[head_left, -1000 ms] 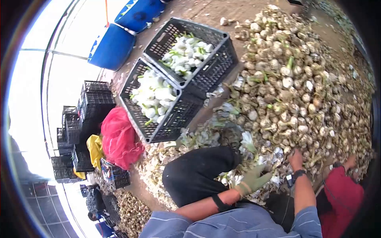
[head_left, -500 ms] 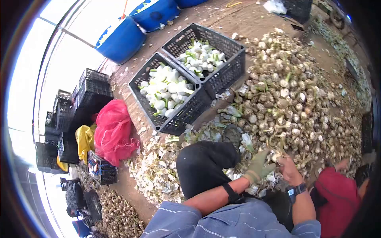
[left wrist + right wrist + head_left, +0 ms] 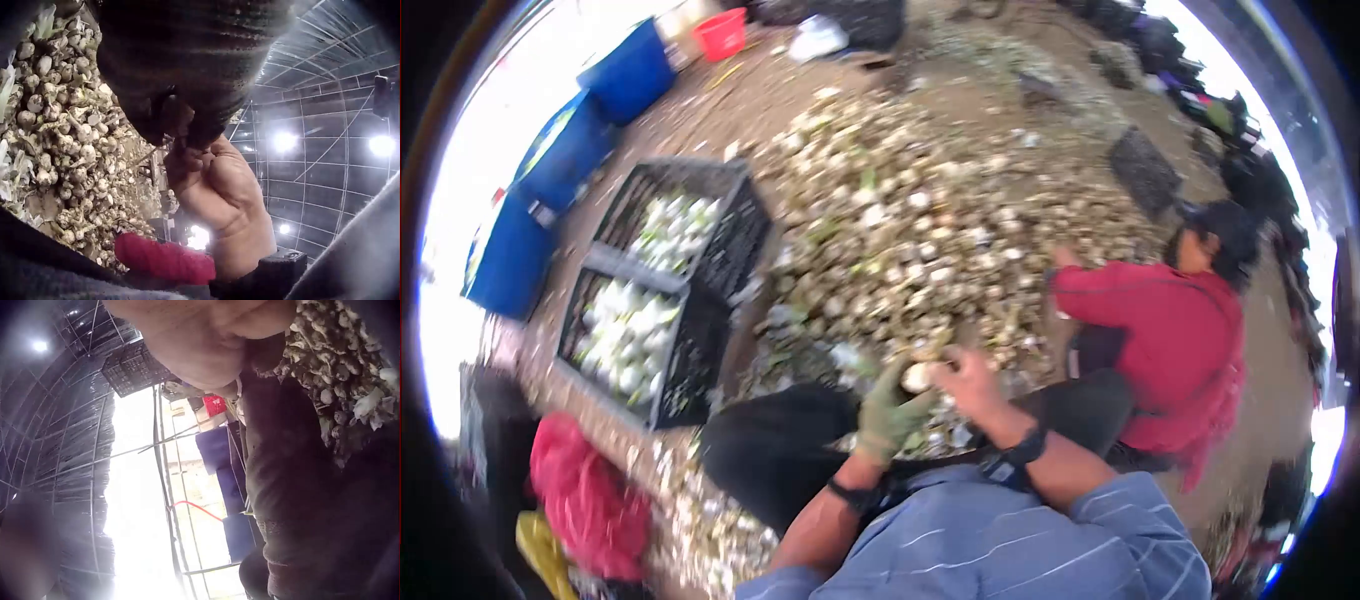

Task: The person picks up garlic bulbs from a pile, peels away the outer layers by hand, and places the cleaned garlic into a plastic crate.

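Observation:
In the head view a pale garlic bulb (image 3: 917, 378) sits between my two hands, over my lap. My left hand (image 3: 887, 415), in a greenish work glove, grips the bulb from its left side. Bare, my right hand (image 3: 975, 385) pinches at the bulb's right side with thumb and fingers. The left wrist view has the dark glove (image 3: 187, 69) large at the top, its fingertips meeting the bare right hand (image 3: 219, 194); the bulb is hidden there. Just beyond both hands spreads a big heap of untrimmed garlic (image 3: 940, 250), with roots and dry stalks.
Two black crates (image 3: 675, 285) of cleaned white garlic stand at the left. Behind them are blue tubs (image 3: 510, 255). A pink mesh sack (image 3: 585, 500) lies at lower left. A person in a red top (image 3: 1160, 330) sits close on the right, reaching to the heap.
My head view has swung to the right, bringing the person in red fully in. My right hand came up from the heap to my gloved left hand, and a bulb is now between them.

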`<action>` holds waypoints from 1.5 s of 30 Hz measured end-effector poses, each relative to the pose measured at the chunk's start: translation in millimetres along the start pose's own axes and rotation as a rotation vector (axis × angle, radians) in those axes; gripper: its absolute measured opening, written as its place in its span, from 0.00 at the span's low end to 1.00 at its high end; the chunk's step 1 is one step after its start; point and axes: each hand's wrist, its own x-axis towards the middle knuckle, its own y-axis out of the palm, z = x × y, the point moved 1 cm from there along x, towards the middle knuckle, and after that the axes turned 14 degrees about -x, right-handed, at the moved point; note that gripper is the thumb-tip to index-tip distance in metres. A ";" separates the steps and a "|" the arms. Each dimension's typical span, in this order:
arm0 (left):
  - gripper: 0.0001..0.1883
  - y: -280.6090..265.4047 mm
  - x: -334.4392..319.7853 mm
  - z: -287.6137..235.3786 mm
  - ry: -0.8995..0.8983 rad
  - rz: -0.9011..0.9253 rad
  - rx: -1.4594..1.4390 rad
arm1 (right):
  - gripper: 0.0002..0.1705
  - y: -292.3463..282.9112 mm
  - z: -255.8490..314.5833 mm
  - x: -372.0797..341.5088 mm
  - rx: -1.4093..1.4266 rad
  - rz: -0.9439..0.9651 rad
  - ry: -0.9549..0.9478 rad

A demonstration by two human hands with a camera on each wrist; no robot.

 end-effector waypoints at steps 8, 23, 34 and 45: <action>0.28 6.8 -3.6 -2.3 0.237 0.004 0.535 | 0.17 10.4 0.2 -7.9 -0.133 -0.132 -0.040; 0.27 9.8 -3.9 -3.4 0.217 -0.004 0.253 | 0.19 8.1 -21.1 -5.5 0.198 0.054 -0.138; 0.28 23.4 -3.8 -17.3 0.168 -0.014 0.389 | 0.26 7.2 -15.8 -7.9 0.173 -0.032 -0.213; 0.30 8.6 1.2 -5.8 0.430 0.052 0.687 | 0.25 -11.6 -9.1 -15.5 0.019 0.035 -0.014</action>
